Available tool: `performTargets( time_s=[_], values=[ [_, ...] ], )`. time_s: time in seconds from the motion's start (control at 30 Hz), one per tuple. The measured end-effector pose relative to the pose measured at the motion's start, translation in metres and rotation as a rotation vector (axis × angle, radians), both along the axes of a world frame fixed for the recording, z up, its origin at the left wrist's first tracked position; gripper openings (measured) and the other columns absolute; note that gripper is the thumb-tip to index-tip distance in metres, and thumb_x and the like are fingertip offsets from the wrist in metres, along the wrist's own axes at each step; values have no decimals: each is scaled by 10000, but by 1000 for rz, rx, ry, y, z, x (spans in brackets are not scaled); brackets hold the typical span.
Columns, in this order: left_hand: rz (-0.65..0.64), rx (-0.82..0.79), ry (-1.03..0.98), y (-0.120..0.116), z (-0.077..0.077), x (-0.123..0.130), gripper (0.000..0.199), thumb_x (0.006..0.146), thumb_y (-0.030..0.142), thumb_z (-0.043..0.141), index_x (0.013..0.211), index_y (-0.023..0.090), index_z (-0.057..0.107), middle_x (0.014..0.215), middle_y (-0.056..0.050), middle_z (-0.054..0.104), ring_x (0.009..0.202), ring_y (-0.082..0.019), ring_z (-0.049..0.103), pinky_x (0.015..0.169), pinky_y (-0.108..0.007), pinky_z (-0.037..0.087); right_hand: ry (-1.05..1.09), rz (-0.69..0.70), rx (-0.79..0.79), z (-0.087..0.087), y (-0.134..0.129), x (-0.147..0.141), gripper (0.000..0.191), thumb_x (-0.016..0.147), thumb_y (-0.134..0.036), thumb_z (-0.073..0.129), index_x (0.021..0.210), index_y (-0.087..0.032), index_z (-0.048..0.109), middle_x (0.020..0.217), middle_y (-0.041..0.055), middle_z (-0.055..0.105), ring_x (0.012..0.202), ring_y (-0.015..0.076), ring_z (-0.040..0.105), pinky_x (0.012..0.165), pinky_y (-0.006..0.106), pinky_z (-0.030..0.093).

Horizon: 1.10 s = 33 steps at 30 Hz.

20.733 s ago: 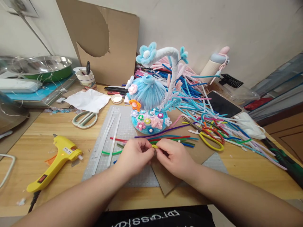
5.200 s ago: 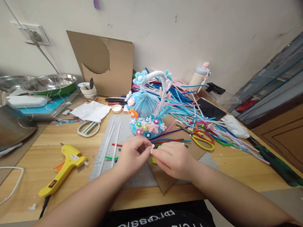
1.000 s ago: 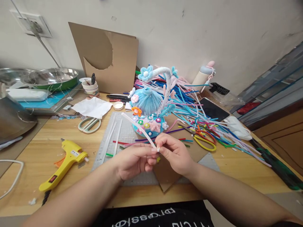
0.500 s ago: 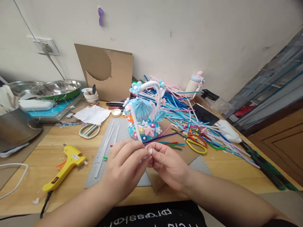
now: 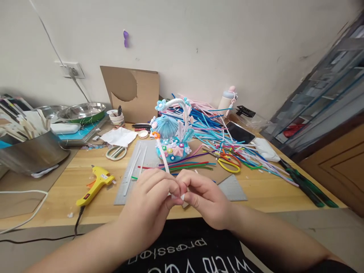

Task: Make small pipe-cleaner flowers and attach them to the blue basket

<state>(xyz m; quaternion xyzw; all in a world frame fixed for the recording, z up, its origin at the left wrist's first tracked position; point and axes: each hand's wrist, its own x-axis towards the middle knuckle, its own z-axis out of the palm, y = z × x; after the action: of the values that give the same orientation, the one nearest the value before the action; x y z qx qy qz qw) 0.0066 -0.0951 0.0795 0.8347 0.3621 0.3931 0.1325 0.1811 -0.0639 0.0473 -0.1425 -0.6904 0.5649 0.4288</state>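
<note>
Wooden worktop (image 5: pixel 74 165) against a pale wall (image 5: pixel 182 34), left hand (image 5: pixel 150 204) and right hand (image 5: pixel 209 199) meeting at the fingertips, both pinching a white stem (image 5: pixel 163 155), its length rising before a blue ornament (image 5: pixel 166 128), glue gun (image 5: pixel 100 179) to the left, scissors (image 5: pixel 218 156) and loose pipe cleaners (image 5: pixel 207 119) to the right.

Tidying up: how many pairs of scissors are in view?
2: green-handled scissors partly under the white sheet, yellow-and-orange scissors right of the craft piece. The cup may hide more.
</note>
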Motion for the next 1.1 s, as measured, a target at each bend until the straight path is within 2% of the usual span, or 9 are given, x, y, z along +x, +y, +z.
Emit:
performTargets(
  time_s=[0.13, 0.2, 0.27, 0.37, 0.53, 0.63, 0.8, 0.93, 1.1],
  values=[
    [-78, -849, -297, -12, 16, 8, 192, 844, 294, 564, 702, 166, 548, 674, 4, 536, 646, -123, 472, 619, -247, 379, -17, -117, 469, 11, -5, 6, 64, 908, -176, 503, 855, -185, 538, 825, 38, 544, 810, 164, 500, 735, 309, 419],
    [-138, -1203, -450, -14, 20, 10, 267, 815, 386, 593, 691, 155, 544, 622, 19, 471, 564, -96, 395, 535, -222, 333, 15, -150, 486, 13, -7, 6, 69, 909, -184, 506, 851, -192, 542, 814, 34, 533, 804, 167, 499, 723, 308, 420],
    [-144, -1266, -569, -14, 19, 11, 292, 817, 429, 588, 722, 154, 559, 604, 29, 444, 520, -79, 350, 481, -203, 293, 46, -179, 321, 12, -9, 5, 107, 923, -234, 498, 830, -201, 539, 802, 23, 499, 778, 163, 485, 702, 301, 406],
    [-29, -792, -574, -10, 14, 10, 140, 832, 315, 591, 868, 180, 596, 699, 4, 545, 559, -93, 456, 497, -206, 374, 113, -186, -25, 8, -11, 0, 163, 921, -323, 517, 807, -207, 538, 791, 8, 454, 743, 151, 444, 683, 284, 372],
    [48, 200, -86, 3, 5, 4, 152, 821, 68, 573, 901, 191, 617, 886, -44, 627, 792, -136, 602, 699, -254, 503, 236, -113, -427, 1, -9, -9, 178, 839, -354, 645, 830, -192, 569, 783, -5, 480, 738, 134, 431, 701, 263, 353],
    [79, 406, 53, 9, -3, -1, 144, 822, 66, 585, 907, 180, 610, 888, -52, 641, 810, -147, 614, 716, -261, 510, 229, -110, -547, -1, -9, -12, 201, 821, -353, 668, 817, -171, 582, 737, -15, 484, 697, 118, 416, 693, 253, 342],
    [105, 426, 77, 10, -10, 2, 135, 846, 61, 533, 906, 169, 587, 877, -61, 645, 797, -150, 606, 699, -262, 501, 222, -131, -514, -2, -10, -15, 216, 801, -366, 683, 823, -179, 576, 741, -19, 490, 695, 120, 415, 683, 253, 345],
    [94, 113, -81, 7, -3, 9, 130, 848, 82, 520, 763, 163, 576, 750, -25, 611, 713, -127, 573, 639, -227, 457, 128, -172, -297, -3, -6, -10, 196, 847, -371, 622, 801, -195, 549, 760, -8, 481, 711, 138, 423, 671, 268, 354],
    [-87, -950, -466, 5, 7, 13, 229, 806, 332, 612, 683, 151, 543, 565, 43, 428, 490, -69, 365, 465, -190, 297, 23, -239, 229, -4, 2, 2, 133, 902, -285, 529, 795, -215, 566, 827, 39, 516, 794, 187, 485, 744, 334, 393]
  ],
)
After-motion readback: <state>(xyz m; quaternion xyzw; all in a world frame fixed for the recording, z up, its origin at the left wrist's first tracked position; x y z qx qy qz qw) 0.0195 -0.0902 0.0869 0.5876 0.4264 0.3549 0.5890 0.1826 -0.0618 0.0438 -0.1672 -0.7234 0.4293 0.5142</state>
